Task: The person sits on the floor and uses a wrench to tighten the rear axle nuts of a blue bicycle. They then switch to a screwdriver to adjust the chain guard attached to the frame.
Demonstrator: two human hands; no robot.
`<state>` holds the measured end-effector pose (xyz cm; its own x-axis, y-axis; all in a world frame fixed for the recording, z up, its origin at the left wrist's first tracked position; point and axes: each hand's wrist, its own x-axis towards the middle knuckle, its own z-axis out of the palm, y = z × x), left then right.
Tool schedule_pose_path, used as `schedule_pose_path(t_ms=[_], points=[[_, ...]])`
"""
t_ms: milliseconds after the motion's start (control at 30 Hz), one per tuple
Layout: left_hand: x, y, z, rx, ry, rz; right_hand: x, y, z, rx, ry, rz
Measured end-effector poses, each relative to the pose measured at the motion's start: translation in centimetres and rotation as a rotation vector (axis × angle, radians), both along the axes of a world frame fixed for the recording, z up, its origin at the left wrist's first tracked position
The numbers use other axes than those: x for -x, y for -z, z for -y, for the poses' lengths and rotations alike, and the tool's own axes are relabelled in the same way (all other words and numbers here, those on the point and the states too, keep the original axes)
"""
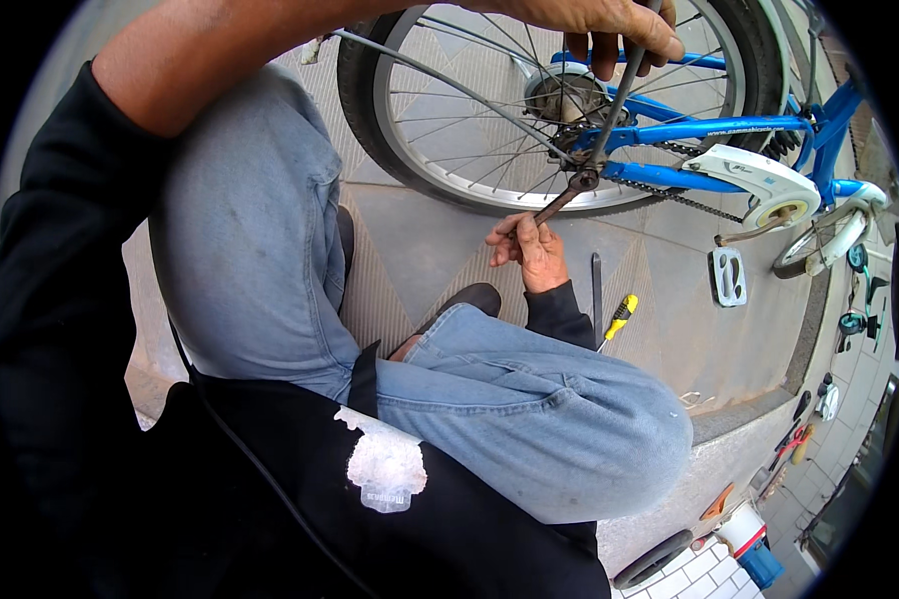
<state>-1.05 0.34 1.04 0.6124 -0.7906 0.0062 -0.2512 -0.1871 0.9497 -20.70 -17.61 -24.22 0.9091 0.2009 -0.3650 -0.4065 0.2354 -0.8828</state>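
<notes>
At the upper middle, my left hand (629, 35) is closed around a long metal bar (618, 105) that slants down to the rear axle of a blue bicycle (669, 133) lying on its side. My right hand (529, 250) grips a dark wrench (559, 205), whose ring end (583, 181) sits at the axle, at the lower end of the bar. The spoked rear wheel (433, 189) and chain (699, 203) surround this spot. Near my right hand lie a flat metal bar (596, 290) and a yellow-handled screwdriver (622, 315).
My bent jeans-clad legs are below the wheel. A loose pedal (728, 277) lies under the crank. The front wheel (809, 240) is at the right. Assorted tools (797, 445), small teal parts (854, 324), a tire (649, 559) and containers (744, 529) lie beyond the step's edge (729, 419).
</notes>
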Motion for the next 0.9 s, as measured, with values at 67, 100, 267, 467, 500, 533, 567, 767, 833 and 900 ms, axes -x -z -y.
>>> schedule_pose_path(t_ms=[67, 100, 267, 467, 500, 533, 567, 767, 833, 900], points=[[-0.4, 0.2, 0.0, 0.021, 0.045, 0.009, 0.4, 0.1, 0.3, 0.011, -0.005, 0.019], [-0.4, 0.4, 0.1, 0.038, 0.074, 0.007, 1.1, 0.2, 0.5, 0.023, -0.002, 0.021], [-0.4, 0.4, 0.0, 0.03, 0.06, 0.062, 3.3, 0.7, 0.6, 0.284, -0.047, 0.05], [-0.2, -0.1, 0.0, -0.012, 0.043, 0.083, 3.3, -2.9, 4.5, 0.586, 0.039, 0.057], [-0.1, -0.3, 0.0, -0.025, 0.037, 0.093, 3.2, -3.0, 5.8, 0.656, 0.045, 0.086], [0.0, -0.4, -0.1, -0.038, 0.028, 0.102, 2.8, -3.5, 6.6, 0.724, 0.049, 0.116], [0.0, -0.3, -0.2, -0.027, 0.038, 0.086, 2.5, -4.3, 7.5, 0.791, 0.053, 0.049], [-0.2, 0.0, -0.1, 0.028, 0.072, 0.063, 0.8, -8.6, 10.2, 1.032, -0.079, 0.174], [-0.4, 0.3, 0.0, 0.042, 0.094, 0.075, 0.9, -9.0, 11.3, 1.035, -0.082, 0.181], [-0.3, 0.2, -0.1, 0.028, 0.079, 0.083, 1.1, -9.3, 12.0, 1.001, -0.072, 0.191]])
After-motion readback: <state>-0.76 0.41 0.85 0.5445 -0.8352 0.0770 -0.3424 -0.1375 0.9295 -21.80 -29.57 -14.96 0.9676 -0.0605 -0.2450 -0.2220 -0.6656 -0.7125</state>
